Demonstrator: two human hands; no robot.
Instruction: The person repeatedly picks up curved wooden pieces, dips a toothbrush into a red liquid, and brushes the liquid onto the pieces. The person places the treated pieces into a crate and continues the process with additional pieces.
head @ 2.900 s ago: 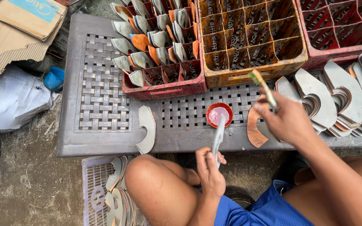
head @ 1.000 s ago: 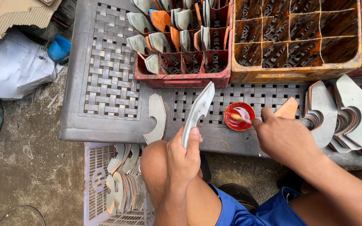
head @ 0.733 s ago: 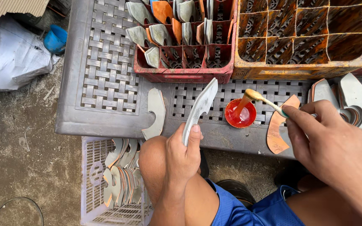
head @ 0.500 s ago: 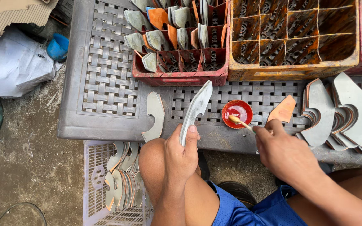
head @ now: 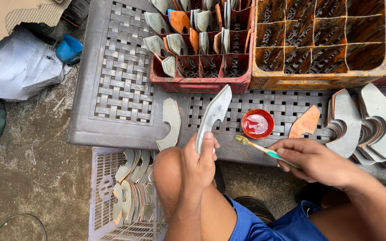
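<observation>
Grey cutout (head: 213,117) in left hand (head: 199,161), brush (head: 261,147) in right hand (head: 316,160).

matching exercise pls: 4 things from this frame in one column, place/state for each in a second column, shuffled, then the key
Things:
1. curved grey blade
2. small brush
3. red dish
4. orange crate

Places or states:
A. on the woven table top, holding red liquid
B. compartments bare, nothing standing in them
C. held upright in the left hand
D. held in the right hand, tip near the dish

Pairs: 1-C, 2-D, 3-A, 4-B
</observation>
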